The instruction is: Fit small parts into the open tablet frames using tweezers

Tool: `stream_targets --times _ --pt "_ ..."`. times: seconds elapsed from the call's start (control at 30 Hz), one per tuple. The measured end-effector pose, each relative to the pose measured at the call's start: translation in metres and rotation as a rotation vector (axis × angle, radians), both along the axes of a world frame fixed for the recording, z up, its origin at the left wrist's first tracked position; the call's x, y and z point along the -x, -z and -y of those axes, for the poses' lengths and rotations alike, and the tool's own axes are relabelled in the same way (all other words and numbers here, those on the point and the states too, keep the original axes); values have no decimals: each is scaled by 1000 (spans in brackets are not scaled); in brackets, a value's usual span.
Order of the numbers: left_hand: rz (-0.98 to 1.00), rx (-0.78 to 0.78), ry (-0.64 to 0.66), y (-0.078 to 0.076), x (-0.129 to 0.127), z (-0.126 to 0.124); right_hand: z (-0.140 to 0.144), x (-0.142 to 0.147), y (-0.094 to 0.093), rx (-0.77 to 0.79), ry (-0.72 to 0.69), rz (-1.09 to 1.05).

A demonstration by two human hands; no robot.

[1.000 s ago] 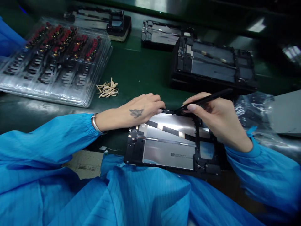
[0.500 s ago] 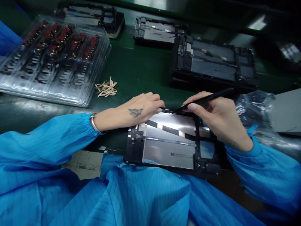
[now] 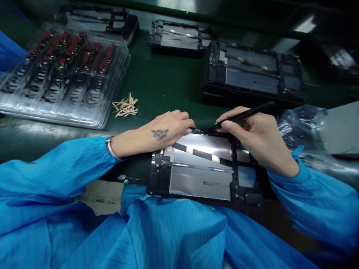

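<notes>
An opened tablet chassis (image 3: 202,175) with silver plates and a black frame lies in front of me at the table's near edge. My left hand (image 3: 159,131), with a tattoo on its back and a bracelet at the wrist, rests on the chassis's far left corner, fingertips pressing a small black part on the top edge. My right hand (image 3: 252,134) grips a thin black stick tool (image 3: 244,116) like a pen. The tool's tip touches the frame's top edge just beside my left fingertips.
A stack of clear plastic trays (image 3: 64,71) with small red and black parts sits at the far left. A little heap of tan strips (image 3: 126,106) lies near it. Several more open chassis (image 3: 252,71) stand behind. A crumpled clear bag (image 3: 303,127) lies at the right.
Both hands stay at the chassis's top edge, and the tool tip has barely shifted. The view has drifted slightly, so things sit a little further left in the frame.
</notes>
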State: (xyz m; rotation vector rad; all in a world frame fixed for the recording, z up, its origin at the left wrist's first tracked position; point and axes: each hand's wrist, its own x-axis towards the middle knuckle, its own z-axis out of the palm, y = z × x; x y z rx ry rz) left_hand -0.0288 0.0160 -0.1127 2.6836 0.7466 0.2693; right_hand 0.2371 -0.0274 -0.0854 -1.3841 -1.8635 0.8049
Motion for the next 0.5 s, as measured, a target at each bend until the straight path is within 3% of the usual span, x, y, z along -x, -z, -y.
stream_targets --times 0.17,0.4,0.5 --pt "-10 31 -15 -7 -2 3 2 0 0 -10 8 -7" --pt "4 15 -9 -5 0 2 -1 -6 3 37 22 -93" --pt "-46 5 22 -11 -3 -5 -1 -3 7 66 120 -177"
